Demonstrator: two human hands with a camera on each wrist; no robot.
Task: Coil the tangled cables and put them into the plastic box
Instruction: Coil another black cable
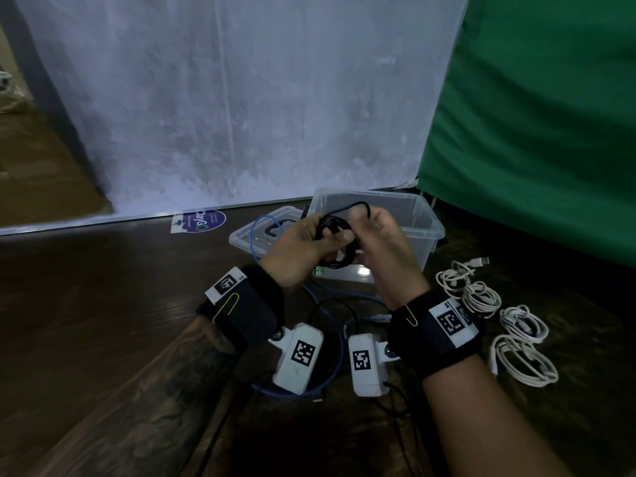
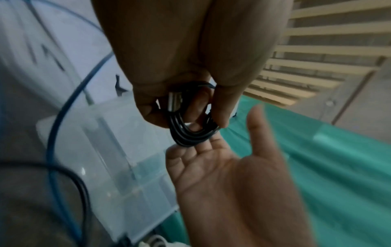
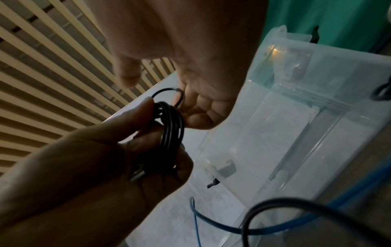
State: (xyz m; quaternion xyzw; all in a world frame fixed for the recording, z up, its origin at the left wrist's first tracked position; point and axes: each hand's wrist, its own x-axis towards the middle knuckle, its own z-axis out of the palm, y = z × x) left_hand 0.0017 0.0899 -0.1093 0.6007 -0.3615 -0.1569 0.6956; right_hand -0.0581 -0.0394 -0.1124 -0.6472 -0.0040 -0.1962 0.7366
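Dim overall; my forearms fall into shadow at six o'clock. Wrist views blurred, soft, bowed toward their edges.

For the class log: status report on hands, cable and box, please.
Left hand grips black cable coil; right hand feeds its last loop. Plastic box open behind. Blue cable loose on floor.

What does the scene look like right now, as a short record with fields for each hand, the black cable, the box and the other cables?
left hand: grips the coiled black cable in front of the plastic box
right hand: at the cable's loose loop, fingers bent; grip unclear
black cable: mostly coiled, one loop free on top
plastic box: open, lid beside it on its left
blue cable: uncoiled, draped over the lid and the floor
white cables: four coiled bundles on the floor, outside the box
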